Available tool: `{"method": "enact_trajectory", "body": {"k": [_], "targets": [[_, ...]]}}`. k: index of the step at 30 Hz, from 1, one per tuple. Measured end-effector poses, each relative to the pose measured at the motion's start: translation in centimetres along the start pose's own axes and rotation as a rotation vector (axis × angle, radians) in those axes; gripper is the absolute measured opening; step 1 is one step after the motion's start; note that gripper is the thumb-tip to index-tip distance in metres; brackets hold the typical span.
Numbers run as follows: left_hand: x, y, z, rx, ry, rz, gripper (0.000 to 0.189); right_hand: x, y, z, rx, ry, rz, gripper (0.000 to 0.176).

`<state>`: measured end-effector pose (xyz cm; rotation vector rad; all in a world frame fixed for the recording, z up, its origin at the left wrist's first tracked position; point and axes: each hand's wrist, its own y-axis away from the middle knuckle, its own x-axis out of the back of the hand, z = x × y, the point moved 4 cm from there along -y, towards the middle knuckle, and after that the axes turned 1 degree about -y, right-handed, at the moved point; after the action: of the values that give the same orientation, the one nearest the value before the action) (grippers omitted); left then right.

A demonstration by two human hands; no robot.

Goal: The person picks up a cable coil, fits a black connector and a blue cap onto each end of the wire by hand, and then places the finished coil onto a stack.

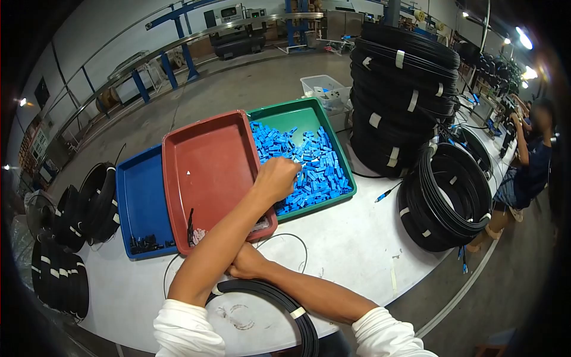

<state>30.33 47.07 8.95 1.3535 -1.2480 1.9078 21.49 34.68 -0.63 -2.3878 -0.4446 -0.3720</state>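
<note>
My left hand (278, 178) is over the green tray (346, 160), its fingers curled down among many small blue plastic connector pieces (321, 178). What its fingertips pinch, if anything, is hidden. Crossing beneath my left forearm, my right hand (247, 262) is closed at the top of a black cable coil (279, 288) bound with pale tape. The left forearm covers part of its fingers, so whatever they grip is out of sight. A thin loop of cable (306, 250) curves over the table beside that hand.
A red tray (205, 154) overlaps a blue tray (140, 196); both hold small parts. A tall stack of black cable coils (404, 101) and another coil pile (443, 202) stand right. More coils (59, 276) are left. A person (532, 154) is at the far right.
</note>
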Motion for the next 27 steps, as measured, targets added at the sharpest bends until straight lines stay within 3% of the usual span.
{"method": "enact_trajectory", "body": {"k": [2,6,11,15,18,21,23,25,27], "targets": [[-0.8,-0.7,-0.3,0.212,-0.051,-0.079,0.021,-0.4,0.2,0.8,0.001,0.002,0.013,0.042],[-2.2,-1.4,-0.9,0.275,-0.070,-0.084,0.015,-1.0,0.5,1.2,-0.014,0.053,-0.084,0.045],[-2.8,-1.4,-1.7,0.295,0.063,-0.004,0.010,-0.4,0.7,0.7,-0.057,-0.022,-0.046,0.041],[-2.1,-0.8,-1.2,0.382,0.158,-0.101,0.010,-1.0,1.0,1.5,-0.024,-0.049,-0.069,0.042],[-2.7,-0.2,-1.2,0.327,0.105,-0.079,0.015,-1.0,0.9,2.1,-0.080,-0.052,-0.043,0.037],[-2.3,0.0,-0.9,0.318,-0.006,0.057,0.022,-1.2,1.3,2.8,-0.032,-0.067,-0.004,0.038],[-2.6,-0.3,-1.4,0.298,-0.026,0.028,0.029,-1.4,1.6,3.5,-0.006,-0.093,0.031,0.041],[-2.6,-0.3,-1.0,0.248,-0.110,-0.057,0.026,-1.3,1.9,3.5,-0.074,0.014,-0.115,0.044],[-2.3,-0.6,-0.5,0.244,-0.102,-0.035,0.022,-1.2,2.1,3.7,-0.105,-0.008,-0.123,0.045]]}}
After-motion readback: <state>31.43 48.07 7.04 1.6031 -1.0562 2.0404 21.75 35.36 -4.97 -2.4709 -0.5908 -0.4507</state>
